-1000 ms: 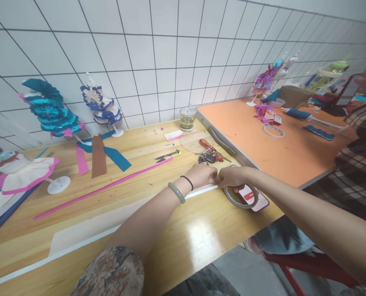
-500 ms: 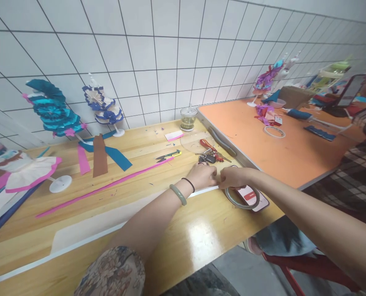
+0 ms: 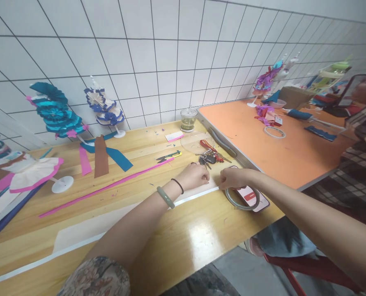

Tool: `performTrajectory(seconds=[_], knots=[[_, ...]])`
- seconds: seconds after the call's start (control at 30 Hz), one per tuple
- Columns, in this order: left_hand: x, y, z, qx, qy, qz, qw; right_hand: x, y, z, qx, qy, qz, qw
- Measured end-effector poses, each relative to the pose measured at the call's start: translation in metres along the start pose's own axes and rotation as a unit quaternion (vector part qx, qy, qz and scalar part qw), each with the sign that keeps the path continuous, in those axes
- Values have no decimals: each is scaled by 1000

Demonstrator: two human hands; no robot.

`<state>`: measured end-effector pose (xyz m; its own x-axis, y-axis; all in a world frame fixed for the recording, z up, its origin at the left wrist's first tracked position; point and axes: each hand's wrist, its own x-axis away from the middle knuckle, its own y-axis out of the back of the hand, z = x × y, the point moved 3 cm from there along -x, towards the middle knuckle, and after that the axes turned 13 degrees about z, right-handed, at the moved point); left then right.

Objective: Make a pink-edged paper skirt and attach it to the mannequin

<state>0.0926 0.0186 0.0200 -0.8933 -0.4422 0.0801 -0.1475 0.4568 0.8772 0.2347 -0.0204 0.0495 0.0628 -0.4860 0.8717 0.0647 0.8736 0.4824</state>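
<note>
A pale paper strip (image 3: pixel 84 231) lies flat along the wooden table, with narrow white tape (image 3: pixel 198 196) running along its near edge. My left hand (image 3: pixel 197 176), with curled fingers, rests over the strip's right part; whatever its fingers pinch, if anything, is hidden. Closed at the right end of the tape, my right hand (image 3: pixel 234 179) holds the roll of tape (image 3: pixel 231 201), whose ring sits just below the fingers. Partly under that ring is a phone (image 3: pixel 262 202) with a lit screen. Keys (image 3: pixel 211 157) lie just beyond my hands.
Thread snips (image 3: pixel 169 156) and a pink strip (image 3: pixel 109 187) lie behind the paper. Ruffled dress forms (image 3: pixel 58 115) stand by the wall, near a lidded cup (image 3: pixel 188 120). At right, an orange table (image 3: pixel 247 127) carries craft pieces; a person in a plaid sleeve (image 3: pixel 364 127) is beside it.
My left hand has slid a little to the left along the strip, away from my right hand, widening the gap between them. My right hand and the tape roll stay almost in place.
</note>
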Motion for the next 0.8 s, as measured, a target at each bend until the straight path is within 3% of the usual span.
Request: performTrajectory(seconds=[0.2, 0.47, 0.8], knots=[[-9, -12, -8, -2, 9, 29, 1000, 2, 3, 2, 7, -3, -4, 1000], [-12, -6, -12, -8, 7, 48, 999, 11, 9, 15, 24, -32, -6, 999], [9, -8, -16, -35, -20, -11, 999, 8, 11, 20, 42, -47, 4, 998]])
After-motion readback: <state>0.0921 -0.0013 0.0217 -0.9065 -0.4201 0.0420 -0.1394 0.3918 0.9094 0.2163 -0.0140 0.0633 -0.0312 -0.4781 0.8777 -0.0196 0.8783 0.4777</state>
